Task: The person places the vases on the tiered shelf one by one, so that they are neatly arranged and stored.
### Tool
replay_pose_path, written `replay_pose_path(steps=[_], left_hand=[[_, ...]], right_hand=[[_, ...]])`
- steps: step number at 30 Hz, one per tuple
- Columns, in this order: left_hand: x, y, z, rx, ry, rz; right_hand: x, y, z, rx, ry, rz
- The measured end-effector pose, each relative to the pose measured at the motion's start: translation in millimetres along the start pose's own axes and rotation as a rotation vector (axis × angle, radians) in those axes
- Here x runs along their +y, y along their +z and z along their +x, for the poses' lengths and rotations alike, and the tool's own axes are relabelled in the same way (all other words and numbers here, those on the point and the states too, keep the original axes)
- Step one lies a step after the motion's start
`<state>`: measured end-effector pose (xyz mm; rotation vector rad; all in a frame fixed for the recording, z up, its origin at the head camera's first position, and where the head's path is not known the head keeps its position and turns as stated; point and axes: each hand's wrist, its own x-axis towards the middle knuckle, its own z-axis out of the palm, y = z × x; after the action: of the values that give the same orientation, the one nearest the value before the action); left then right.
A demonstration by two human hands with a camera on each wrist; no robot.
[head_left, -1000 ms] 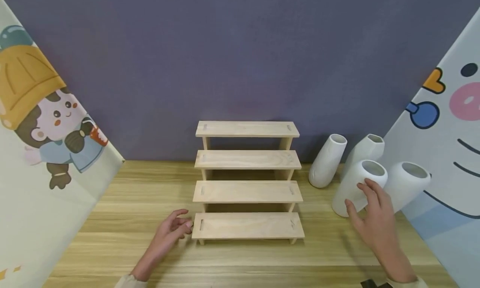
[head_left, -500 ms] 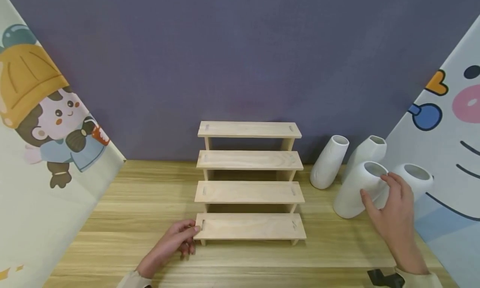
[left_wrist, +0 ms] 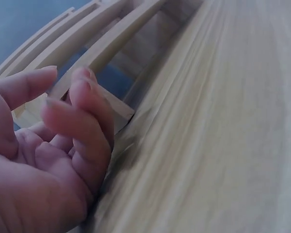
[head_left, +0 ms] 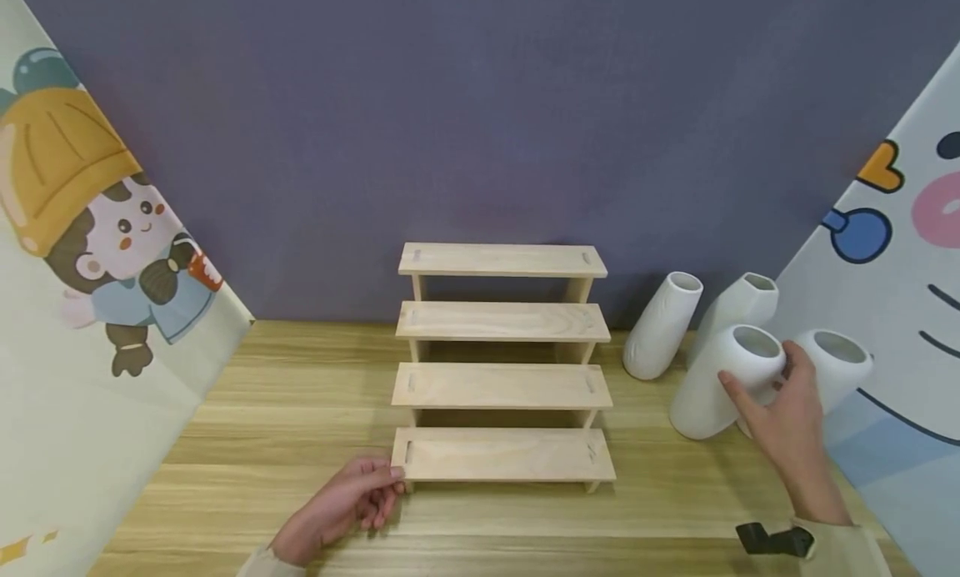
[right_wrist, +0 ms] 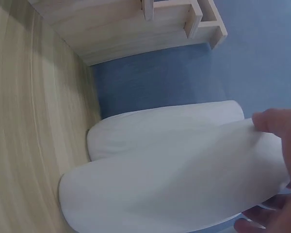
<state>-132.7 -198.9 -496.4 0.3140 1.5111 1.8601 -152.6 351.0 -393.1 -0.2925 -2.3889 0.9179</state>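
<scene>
My right hand (head_left: 787,418) grips a smooth white vase (head_left: 738,377) near its rim. In the head view the thumb is on the vase's near side, the fingers round its right side. The vase stands tilted in view; in the right wrist view its body (right_wrist: 174,179) reaches down to the table. A four-step wooden display stand (head_left: 502,456) stands in the middle. My left hand (head_left: 348,506) holds the front left corner of its lowest step, thumb at the board's edge and fingers curled below. The left wrist view shows the curled fingers (left_wrist: 87,111) beside the board end.
Three more white vases stand at the right: a slim one (head_left: 660,331), a faceted one (head_left: 738,302) and a rounded one (head_left: 840,368) close beside the gripped vase. A grey-blue backdrop (head_left: 480,127) rises behind the wood-grain table (head_left: 285,393). Cartoon-printed panels (head_left: 67,427) flank both sides.
My right hand has moved right around the front vase, and its fingers have closed on it. My left hand has come up to the lowest step's corner and slid slightly down.
</scene>
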Motion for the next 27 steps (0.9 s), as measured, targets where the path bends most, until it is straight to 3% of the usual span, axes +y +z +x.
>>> replay_pose_path(steps=[4,7,20,27], left_hand=[[-2.8,0.2,-3.3,-0.103,0.017,-0.111],[-4.3,0.4,-3.3,-0.136,0.04,-0.149],[-8.8,3.2,0.0,-0.138,0.136,-0.189],[-14.1,1.5,-1.0,-0.151,0.141,-0.206]], right_hand=[[5,2,4.2,-0.027,0.067,0.031],[9,3,7.1,-0.03,0.102,0.048],[13,12,13.9,-0.013,0.268,0.067],[13,16,15.9,0.058,0.253,0.071]])
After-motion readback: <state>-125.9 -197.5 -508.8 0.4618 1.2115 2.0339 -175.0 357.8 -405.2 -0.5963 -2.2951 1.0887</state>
